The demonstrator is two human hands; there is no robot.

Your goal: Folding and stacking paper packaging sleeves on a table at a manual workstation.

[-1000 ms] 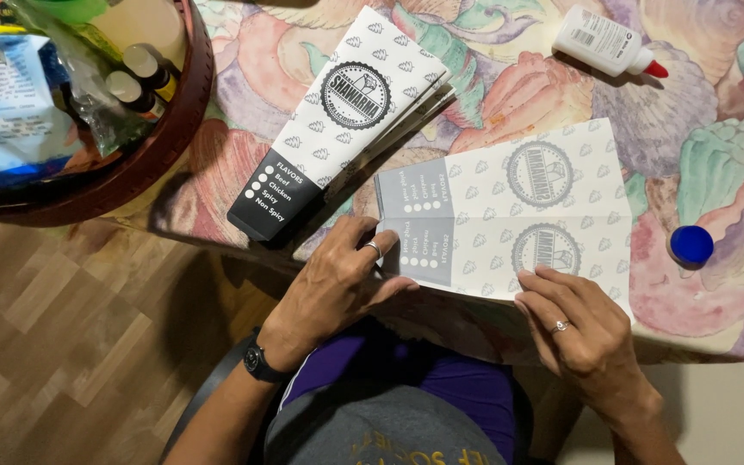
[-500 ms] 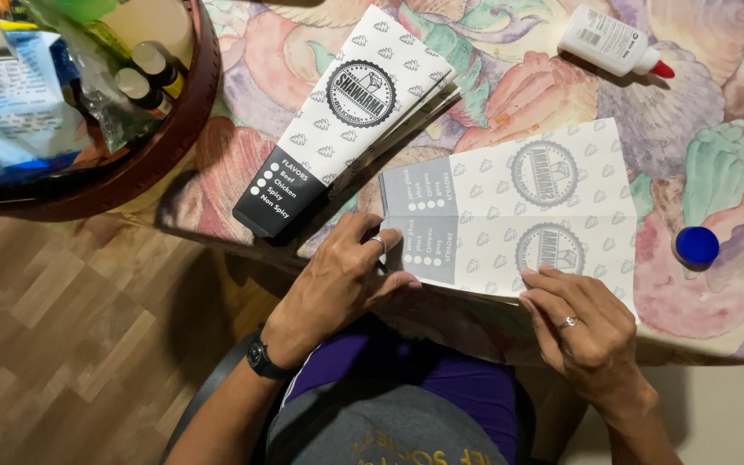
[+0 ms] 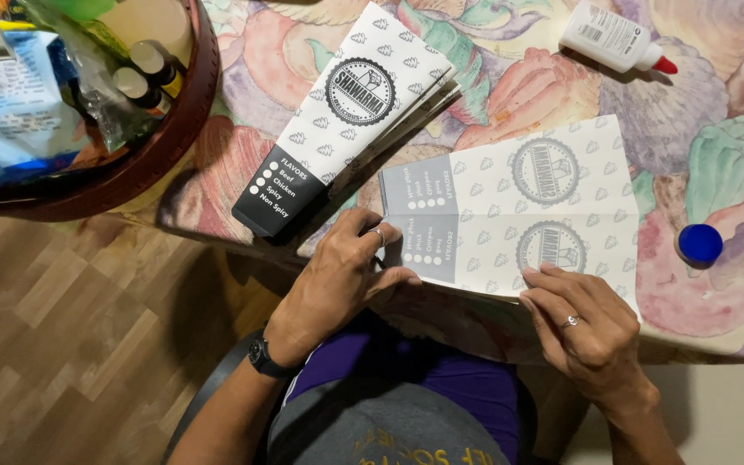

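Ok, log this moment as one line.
left hand: pressing printed paper sheet near edge | right hand: on same edge | folded stack beside | glue bottle, blue cap apart

Flat paper sheet [image 3: 523, 207], centre right of frame: white with small grey leaf print, two round grey seals, grey panel at left end; folded stack of sleeves [image 3: 346, 116], upper centre: same leaf print, black end panel, white lettering; tablecloth [image 3: 716, 129]: pastel shells, pink, green, lilac; bottle cap [image 3: 700, 243], right edge: blue; glue bottle [image 3: 615, 38], top right: white, red tip
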